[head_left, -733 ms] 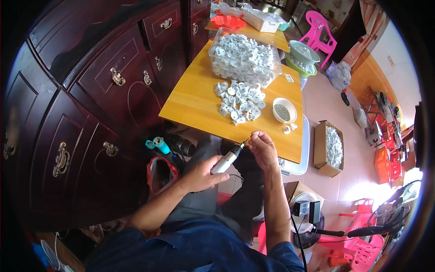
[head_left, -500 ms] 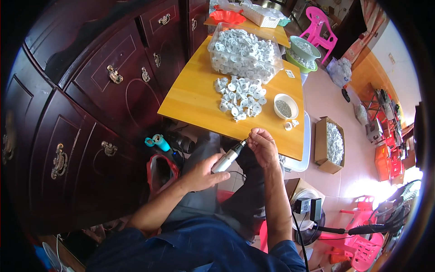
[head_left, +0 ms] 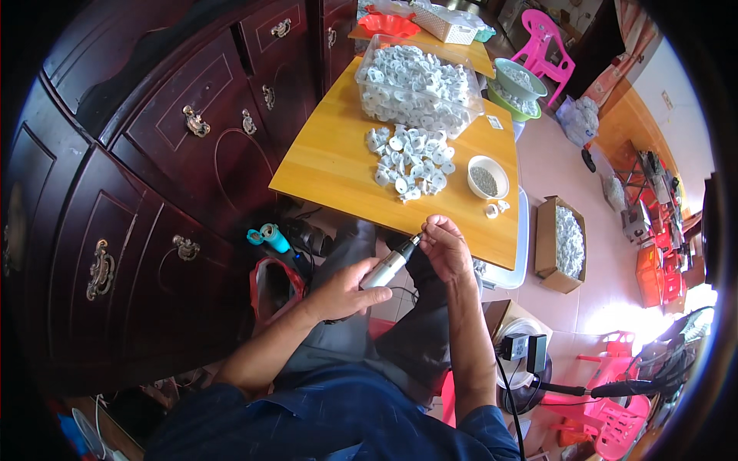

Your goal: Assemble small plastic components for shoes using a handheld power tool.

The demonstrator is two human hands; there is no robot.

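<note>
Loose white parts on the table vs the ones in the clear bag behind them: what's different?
The loose pile lies bare and flat on the wooden table; the bagged heap sits wrapped in clear plastic. The loose pile is smaller and shallow; the bagged heap is larger and mounded high. The loose pile lies nearer the person's hands, beside the small white bowl. Both look like the same small white round parts.
</note>
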